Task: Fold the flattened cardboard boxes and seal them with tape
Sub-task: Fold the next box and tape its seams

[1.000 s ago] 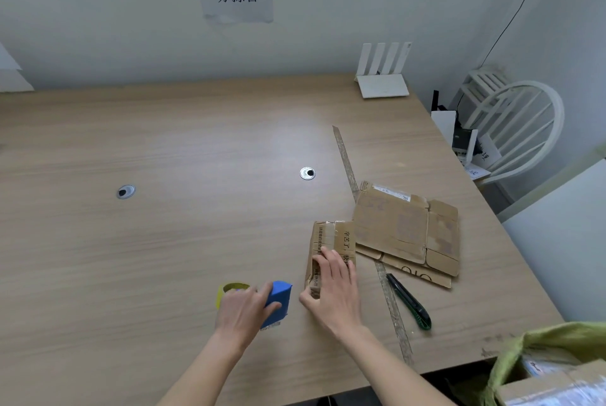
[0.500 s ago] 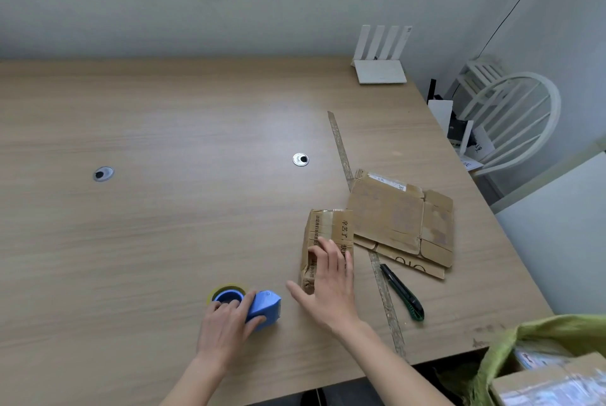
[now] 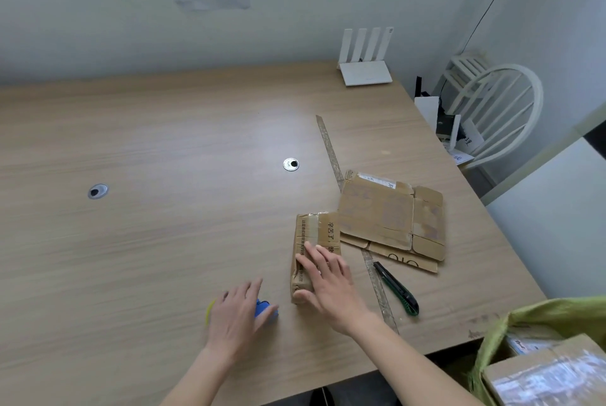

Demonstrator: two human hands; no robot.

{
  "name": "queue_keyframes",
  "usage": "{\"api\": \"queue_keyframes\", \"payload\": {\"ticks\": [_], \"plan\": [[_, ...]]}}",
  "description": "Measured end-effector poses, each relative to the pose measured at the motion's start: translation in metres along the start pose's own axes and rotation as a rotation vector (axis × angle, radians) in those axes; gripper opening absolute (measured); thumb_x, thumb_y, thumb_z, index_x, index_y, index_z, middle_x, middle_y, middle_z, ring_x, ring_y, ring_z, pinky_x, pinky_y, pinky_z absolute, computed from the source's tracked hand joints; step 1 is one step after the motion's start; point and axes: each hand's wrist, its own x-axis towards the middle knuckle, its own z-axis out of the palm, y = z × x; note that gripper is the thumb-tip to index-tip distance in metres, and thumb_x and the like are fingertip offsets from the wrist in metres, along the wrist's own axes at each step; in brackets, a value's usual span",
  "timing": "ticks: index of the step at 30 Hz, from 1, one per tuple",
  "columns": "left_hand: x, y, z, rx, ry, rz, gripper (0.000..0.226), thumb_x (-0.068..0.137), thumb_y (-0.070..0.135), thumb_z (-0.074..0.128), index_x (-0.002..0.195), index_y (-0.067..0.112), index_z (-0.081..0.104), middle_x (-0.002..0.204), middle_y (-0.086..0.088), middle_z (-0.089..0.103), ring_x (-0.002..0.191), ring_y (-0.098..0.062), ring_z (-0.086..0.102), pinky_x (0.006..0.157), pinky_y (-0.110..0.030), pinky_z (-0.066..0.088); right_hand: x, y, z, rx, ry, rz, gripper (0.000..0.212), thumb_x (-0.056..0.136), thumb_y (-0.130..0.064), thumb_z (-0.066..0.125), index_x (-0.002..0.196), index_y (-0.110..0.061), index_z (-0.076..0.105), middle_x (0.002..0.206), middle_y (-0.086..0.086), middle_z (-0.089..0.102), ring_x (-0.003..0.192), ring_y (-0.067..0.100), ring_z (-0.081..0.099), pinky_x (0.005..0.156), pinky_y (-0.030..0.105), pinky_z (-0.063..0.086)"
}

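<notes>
Left hand (image 3: 237,317) now cupped over tape dispenser (image 3: 266,310); right hand (image 3: 331,281) flat, ungripping, on folded box (image 3: 313,235)

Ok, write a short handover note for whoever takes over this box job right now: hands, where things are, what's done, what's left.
Left hand: resting over the blue tape dispenser on the table; grip not clear.
Right hand: fingers straight, pressing flat on the folded cardboard box.
Flattened cardboard boxes: stacked just right of the folded one, not yet folded.
Utility knife: on the table right of the right hand, beside the metal ruler.
Done: one box folded, with tape visible along its top.
Left: check that seal, then fold and tape the flat boxes.
</notes>
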Motion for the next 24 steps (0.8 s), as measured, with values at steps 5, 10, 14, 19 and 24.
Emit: {"api": "queue_keyframes", "payload": {"ticks": [5,10,14,19,24], "plan": [[0.044,0.034,-0.017,-0.134,0.101,0.296,0.062,0.097,0.058,0.042,0.144,0.019,0.05,0.152,-0.002,0.044,0.135,-0.015,0.044,0.107,-0.032,0.036,-0.014,0.016,-0.022,0.348,-0.08,-0.086,0.083,0.098,-0.053,0.054,0.162,-0.027,0.009,0.167,-0.017,-0.014,0.153,0.002,-0.011,0.125,0.026,0.0],[0.055,0.038,-0.004,-0.185,0.017,0.423,0.055,0.103,0.056,0.033,0.132,0.02,0.061,0.157,0.002,0.037,0.14,-0.016,0.043,0.114,-0.034,0.031,-0.03,0.054,-0.031,0.387,-0.078,-0.046,0.068,0.098,-0.043,0.062,0.157,-0.03,0.031,0.166,-0.026,0.01,0.151,-0.007,0.006,0.125,0.025,0.018],[0.059,0.037,-0.002,-0.224,0.001,0.449,0.053,0.097,0.061,0.044,0.127,0.022,0.064,0.154,0.003,0.042,0.137,-0.015,0.046,0.113,-0.034,0.034,-0.033,0.071,-0.02,0.339,0.01,-0.067,0.052,0.098,-0.039,0.063,0.147,-0.028,0.05,0.162,-0.026,0.025,0.15,-0.008,0.013,0.122,0.024,0.025],[0.065,0.045,-0.005,-0.232,-0.005,0.404,0.051,0.085,0.069,0.056,0.099,0.021,0.065,0.139,-0.001,0.057,0.115,-0.017,0.06,0.097,-0.029,0.043,-0.024,0.068,-0.018,0.253,0.016,-0.136,0.053,0.1,-0.04,0.058,0.148,-0.021,0.046,0.164,-0.014,0.026,0.152,0.003,0.015,0.122,0.02,0.012],[0.071,0.045,-0.004,-0.232,-0.01,0.425,0.056,0.082,0.065,0.062,0.119,0.023,0.056,0.129,-0.003,0.059,0.104,-0.022,0.063,0.083,-0.033,0.056,-0.03,0.083,-0.025,0.21,-0.001,-0.152,0.059,0.095,-0.039,0.065,0.149,-0.026,0.044,0.162,-0.013,0.03,0.148,0.008,0.028,0.121,0.027,0.027]]}}
